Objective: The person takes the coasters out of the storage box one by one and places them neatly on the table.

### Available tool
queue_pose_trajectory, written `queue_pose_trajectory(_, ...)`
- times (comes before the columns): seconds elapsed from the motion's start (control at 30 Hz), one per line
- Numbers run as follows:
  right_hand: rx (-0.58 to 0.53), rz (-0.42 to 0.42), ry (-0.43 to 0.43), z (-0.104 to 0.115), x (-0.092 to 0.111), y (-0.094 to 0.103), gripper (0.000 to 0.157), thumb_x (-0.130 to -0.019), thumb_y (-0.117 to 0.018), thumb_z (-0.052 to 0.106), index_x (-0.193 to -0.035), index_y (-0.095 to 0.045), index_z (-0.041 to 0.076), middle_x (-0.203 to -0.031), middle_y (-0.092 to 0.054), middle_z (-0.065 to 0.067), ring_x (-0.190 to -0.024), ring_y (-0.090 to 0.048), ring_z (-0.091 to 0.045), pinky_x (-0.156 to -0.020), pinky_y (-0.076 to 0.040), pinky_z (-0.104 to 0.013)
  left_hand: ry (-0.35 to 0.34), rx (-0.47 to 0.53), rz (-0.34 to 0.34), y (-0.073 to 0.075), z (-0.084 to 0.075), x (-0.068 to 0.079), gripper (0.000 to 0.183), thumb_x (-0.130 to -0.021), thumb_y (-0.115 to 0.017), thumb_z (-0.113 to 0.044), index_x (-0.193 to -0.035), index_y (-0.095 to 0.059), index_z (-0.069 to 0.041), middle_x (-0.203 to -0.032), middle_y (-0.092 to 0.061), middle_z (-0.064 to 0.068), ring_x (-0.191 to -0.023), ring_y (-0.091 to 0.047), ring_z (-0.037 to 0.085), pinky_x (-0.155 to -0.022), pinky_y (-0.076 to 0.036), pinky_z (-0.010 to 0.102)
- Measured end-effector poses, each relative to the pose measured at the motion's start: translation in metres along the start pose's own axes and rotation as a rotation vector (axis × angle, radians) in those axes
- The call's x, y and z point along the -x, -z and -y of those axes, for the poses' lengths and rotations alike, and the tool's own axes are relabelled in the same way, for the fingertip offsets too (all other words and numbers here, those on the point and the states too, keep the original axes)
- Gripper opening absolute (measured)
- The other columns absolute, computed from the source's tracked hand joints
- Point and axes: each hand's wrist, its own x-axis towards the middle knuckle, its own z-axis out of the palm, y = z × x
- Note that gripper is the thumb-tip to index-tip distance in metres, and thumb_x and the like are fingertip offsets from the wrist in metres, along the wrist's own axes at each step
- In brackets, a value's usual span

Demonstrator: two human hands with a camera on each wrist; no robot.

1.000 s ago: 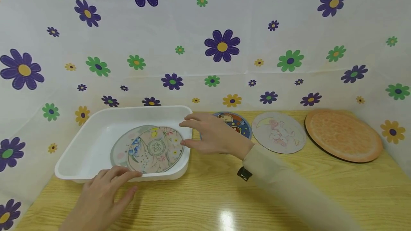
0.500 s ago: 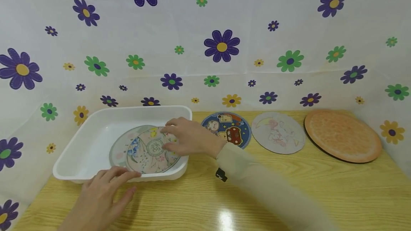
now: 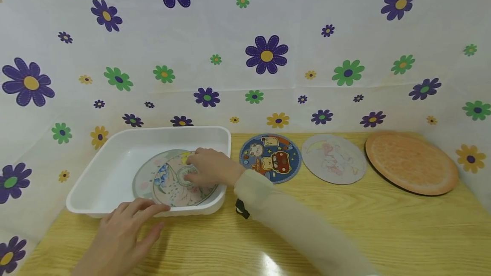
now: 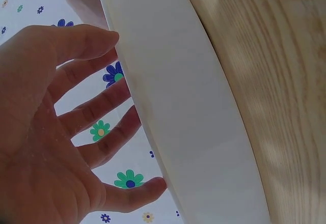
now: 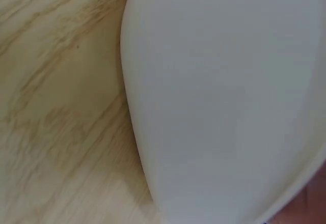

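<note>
In the head view, my left hand (image 3: 122, 229) rests at the front rim of the white plastic tub (image 3: 96, 182). In the left wrist view its fingers (image 4: 97, 107) are spread along that rim, with the thumb apart from them. My right hand (image 3: 212, 167) reaches over the tub's right side, above a round floral mat (image 3: 176, 191). Its thumb and index finger stand apart over the mat, partly covering it; whether they touch it cannot be made out. Beneath lies a second round mat (image 3: 143, 173), pale grey-green, mostly overlapped. The tub wall (image 5: 219, 91) fills most of the right wrist view.
Right of the tub lie a blue cartoon mat (image 3: 281, 163), a pale mat with a pink drawing (image 3: 331, 159) and a larger orange round mat (image 3: 410, 163). They lie on a wooden table (image 3: 345, 220). A flower-print cloth (image 3: 299, 54) hangs behind.
My right hand has moved left, from beside the tub's right rim to over the floral mat, and lowered, uncovering the blue mat. My left hand and the mats stay in place.
</note>
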Motion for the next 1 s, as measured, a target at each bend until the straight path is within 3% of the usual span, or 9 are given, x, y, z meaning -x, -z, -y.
queue_pose_trajectory(0.2,0.043,0.032,-0.071,0.000,-0.013,-0.011,0.051,-0.103,-0.055,0.049,-0.145,-0.057,0.020,-0.130,-0.063,-0.001,-0.106,-0.060,-0.012,-0.093,-0.055,-0.031,-0.008,0.003,-0.007,0.000,0.000,-0.002,0.036,-0.081,-0.085,-0.023,-0.114,-0.072,-0.032,-0.110,-0.069,-0.003,-0.099,-0.066,0.031,-0.077,-0.053,0.064)
queue_pose_trajectory(0.47,0.101,0.074,-0.155,0.002,-0.016,-0.020,0.036,-0.099,-0.061,0.050,-0.121,-0.063,0.021,-0.106,-0.059,0.002,-0.089,-0.057,-0.012,-0.079,-0.052,-0.028,0.022,0.021,0.029,-0.002,0.001,-0.002,0.036,-0.083,-0.083,-0.024,-0.117,-0.072,-0.032,-0.112,-0.068,-0.002,-0.102,-0.065,0.032,-0.075,-0.052,0.066)
queue_pose_trajectory(0.8,0.110,0.028,-0.175,0.004,-0.016,-0.019,0.037,-0.100,-0.061,0.046,-0.128,-0.061,0.021,-0.109,-0.057,0.000,-0.082,-0.059,-0.011,-0.064,-0.052,-0.023,0.021,0.029,0.024,-0.002,0.000,-0.003,0.038,-0.082,-0.085,-0.022,-0.116,-0.072,-0.031,-0.112,-0.068,-0.001,-0.102,-0.065,0.032,-0.074,-0.052,0.066)
queue_pose_trajectory(1.0,0.056,-0.012,-0.180,0.002,-0.016,-0.020,0.034,-0.101,-0.061,0.039,-0.128,-0.063,0.019,-0.110,-0.055,-0.001,-0.079,-0.057,-0.012,-0.063,-0.051,-0.023,0.017,0.027,0.013,-0.001,-0.001,-0.003,0.037,-0.081,-0.085,-0.022,-0.113,-0.072,-0.033,-0.111,-0.068,-0.002,-0.102,-0.065,0.032,-0.073,-0.053,0.065)
